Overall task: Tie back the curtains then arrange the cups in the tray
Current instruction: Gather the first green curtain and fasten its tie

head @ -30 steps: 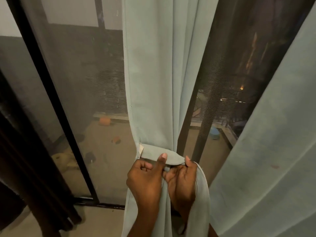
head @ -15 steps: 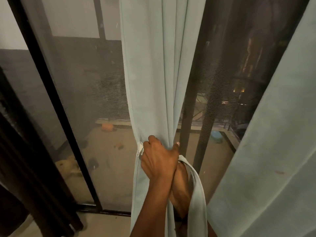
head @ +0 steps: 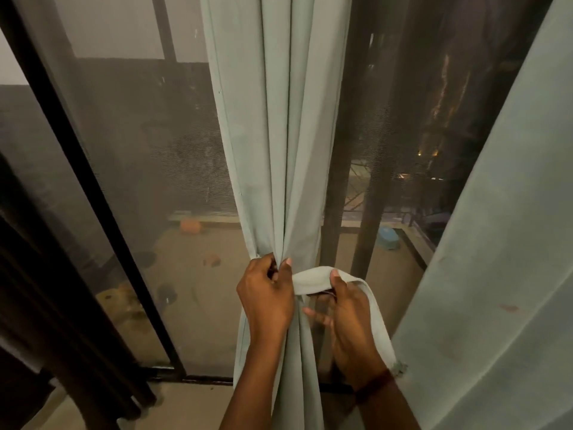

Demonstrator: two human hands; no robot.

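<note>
1. At the waist of the middle curtain (head: 279,135), the hands have come apart. Half a second ago the left hand (head: 266,293) lay over the right hand (head: 348,318). Now they sit side by side, with the tie band (head: 311,279) drawn out rightward between them.
2. Judging by this, the band is wrapped but not fastened, so this curtain is not yet tied back. The right curtain (head: 502,243) hangs loose.
3. Left hand: fingers and thumb are curled round the bunched folds, clamping them.
4. Right hand: the thumb pinches the band's upper edge, and the lower fingers spread loosely beneath. The band's tail trails past the wrist.
</note>
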